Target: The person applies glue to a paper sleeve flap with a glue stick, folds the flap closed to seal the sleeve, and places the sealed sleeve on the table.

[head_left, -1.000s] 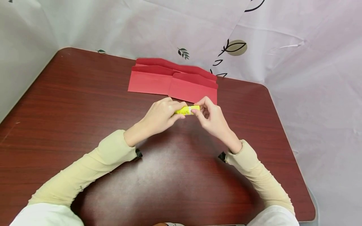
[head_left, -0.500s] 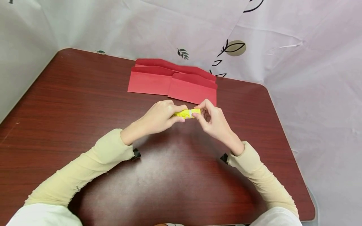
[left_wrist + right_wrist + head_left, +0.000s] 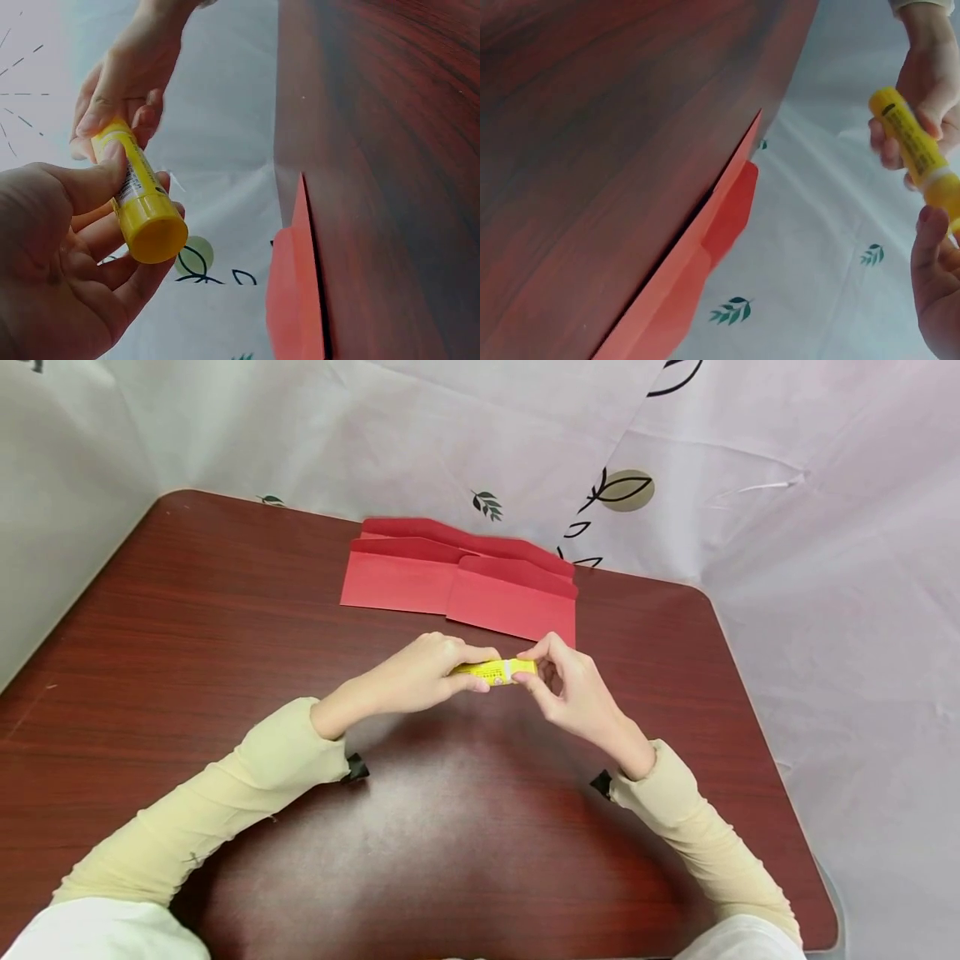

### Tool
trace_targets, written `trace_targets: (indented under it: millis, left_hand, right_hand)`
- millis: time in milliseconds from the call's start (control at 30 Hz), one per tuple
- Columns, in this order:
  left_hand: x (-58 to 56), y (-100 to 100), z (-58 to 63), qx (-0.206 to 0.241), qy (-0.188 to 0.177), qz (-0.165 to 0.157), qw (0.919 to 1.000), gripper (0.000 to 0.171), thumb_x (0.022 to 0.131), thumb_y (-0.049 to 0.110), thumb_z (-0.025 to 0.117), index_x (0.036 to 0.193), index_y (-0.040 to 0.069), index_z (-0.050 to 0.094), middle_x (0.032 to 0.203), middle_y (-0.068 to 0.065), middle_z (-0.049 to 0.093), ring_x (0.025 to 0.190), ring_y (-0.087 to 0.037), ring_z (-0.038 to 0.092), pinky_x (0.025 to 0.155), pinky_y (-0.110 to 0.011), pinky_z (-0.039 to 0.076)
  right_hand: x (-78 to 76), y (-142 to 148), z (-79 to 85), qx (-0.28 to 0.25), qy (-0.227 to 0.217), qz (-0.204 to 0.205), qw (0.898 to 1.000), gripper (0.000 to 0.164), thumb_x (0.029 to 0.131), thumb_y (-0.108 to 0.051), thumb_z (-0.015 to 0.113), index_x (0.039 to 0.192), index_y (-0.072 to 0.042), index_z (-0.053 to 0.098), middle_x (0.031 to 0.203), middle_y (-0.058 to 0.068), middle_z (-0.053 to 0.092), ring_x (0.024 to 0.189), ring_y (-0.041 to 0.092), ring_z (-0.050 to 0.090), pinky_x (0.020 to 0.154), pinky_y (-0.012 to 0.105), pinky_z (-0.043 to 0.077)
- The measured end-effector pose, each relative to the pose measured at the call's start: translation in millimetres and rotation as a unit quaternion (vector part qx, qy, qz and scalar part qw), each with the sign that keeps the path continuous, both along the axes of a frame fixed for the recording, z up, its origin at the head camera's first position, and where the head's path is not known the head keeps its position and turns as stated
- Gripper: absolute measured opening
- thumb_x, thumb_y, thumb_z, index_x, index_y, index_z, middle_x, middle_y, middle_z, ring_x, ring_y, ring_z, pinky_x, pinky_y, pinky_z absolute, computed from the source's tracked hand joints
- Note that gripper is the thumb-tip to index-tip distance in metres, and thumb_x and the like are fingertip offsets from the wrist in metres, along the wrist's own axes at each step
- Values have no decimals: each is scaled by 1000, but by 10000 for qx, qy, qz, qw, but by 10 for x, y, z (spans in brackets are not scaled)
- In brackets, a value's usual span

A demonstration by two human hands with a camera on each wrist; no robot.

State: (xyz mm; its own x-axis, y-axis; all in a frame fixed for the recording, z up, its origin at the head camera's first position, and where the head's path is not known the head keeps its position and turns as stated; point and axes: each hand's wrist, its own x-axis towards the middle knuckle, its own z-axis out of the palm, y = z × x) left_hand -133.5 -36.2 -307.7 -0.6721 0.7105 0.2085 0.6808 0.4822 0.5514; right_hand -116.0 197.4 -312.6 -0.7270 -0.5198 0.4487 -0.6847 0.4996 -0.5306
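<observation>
A yellow glue stick (image 3: 491, 672) with a white band is held level between the two hands, above the table. My left hand (image 3: 412, 679) grips its barrel between thumb and fingers. At the other end, my right hand (image 3: 579, 700) pinches the yellow end beyond the white band with thumb and index finger. In the left wrist view the round yellow end of the glue stick (image 3: 154, 229) faces the camera. Printed text shows along its barrel (image 3: 911, 142) in the right wrist view. Just beyond the hands lie red envelopes (image 3: 510, 603) with their flaps unfolded.
The envelopes overlap in two rows near the far edge of the brown wooden table (image 3: 187, 635). A pale curtain (image 3: 420, 435) with leaf prints hangs right behind the table and along its sides.
Both hands have moved slightly toward the body with the glue stick, away from the envelopes. The grips look the same, and the envelopes have stayed in place.
</observation>
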Motion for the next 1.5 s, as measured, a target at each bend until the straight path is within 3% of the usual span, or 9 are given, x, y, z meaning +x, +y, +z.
trace_targets:
  millis: [67, 167, 367, 433, 567, 867, 1100, 1333, 1500]
  left_hand:
    - [22, -3, 10, 35, 168, 100, 9998, 34, 86, 26, 72, 118, 16, 67, 77, 4, 64, 68, -13, 49, 65, -28, 41]
    - [66, -1, -4, 139, 746, 299, 9967, 31, 82, 26, 77, 110, 18, 70, 70, 3, 60, 69, -14, 48, 61, -27, 42]
    - [147, 35, -49, 647, 1893, 631, 9777, 32, 75, 23, 83, 104, 16, 74, 78, 4, 71, 72, -17, 53, 55, -27, 48]
    - [170, 52, -51, 682, 2077, 717, 9732, 39, 76, 24, 82, 111, 13, 73, 80, 3, 73, 71, -18, 53, 54, -28, 48]
    - [209, 73, -49, 490, 2130, 647, 9737, 41, 82, 25, 76, 118, 7, 68, 88, -2, 74, 70, -20, 52, 56, -29, 48]
    - [241, 43, 9, 381, 1213, 317, 9914, 32, 87, 20, 71, 116, 10, 66, 93, -1, 70, 75, -15, 59, 68, -32, 53]
    - [213, -2, 67, 254, 257, -54, 9993, 32, 88, 24, 70, 117, 12, 67, 93, 3, 71, 69, -9, 57, 69, -27, 50]
    - [160, -67, 181, 308, -918, -723, 9927, 35, 90, 24, 67, 123, 12, 66, 94, 4, 71, 68, -7, 54, 67, -23, 48]
    - [144, -125, 231, 374, -1586, -1103, 9805, 31, 92, 25, 65, 122, 18, 67, 77, 6, 63, 61, -9, 49, 61, -22, 44]
  right_hand:
    - [0, 12, 10, 92, -67, 55, 9999, 28, 83, -6, 73, 103, -1, 55, 78, 4, 61, 56, 5, 48, 50, 20, 41]
    - [-7, 28, 20, 262, -415, 132, 9987, 32, 85, -8, 71, 110, -3, 52, 82, 2, 63, 57, 8, 49, 51, 23, 41]
    - [13, -5, 28, 283, -1607, 100, 9865, 28, 93, -16, 63, 113, -6, 45, 86, 5, 65, 54, 14, 46, 52, 24, 40]
    - [27, -29, 30, 214, -1678, 24, 9856, 23, 95, -17, 60, 110, -7, 45, 80, 6, 61, 54, 14, 44, 53, 23, 39]
    - [34, -58, 45, 161, -1190, -28, 9928, 19, 94, -14, 60, 106, -6, 47, 77, 4, 58, 55, 12, 44, 54, 23, 39]
    - [14, -29, 54, 405, -50, 514, 9978, 23, 87, -5, 66, 99, -1, 47, 76, 5, 60, 53, 4, 40, 50, 18, 38]
    - [9, 12, 16, 419, 482, 975, 9932, 38, 98, -39, 47, 95, -1, 47, 83, 10, 63, 54, 3, 42, 49, 15, 38]
    - [28, 35, 37, 476, 951, 1259, 9863, 39, 99, -39, 45, 90, -2, 47, 85, 13, 64, 50, 5, 42, 49, 15, 37]
    - [43, 35, 76, 582, 1119, 1541, 9800, 37, 99, -38, 46, 91, -2, 50, 84, 10, 62, 52, 6, 42, 52, 17, 40]
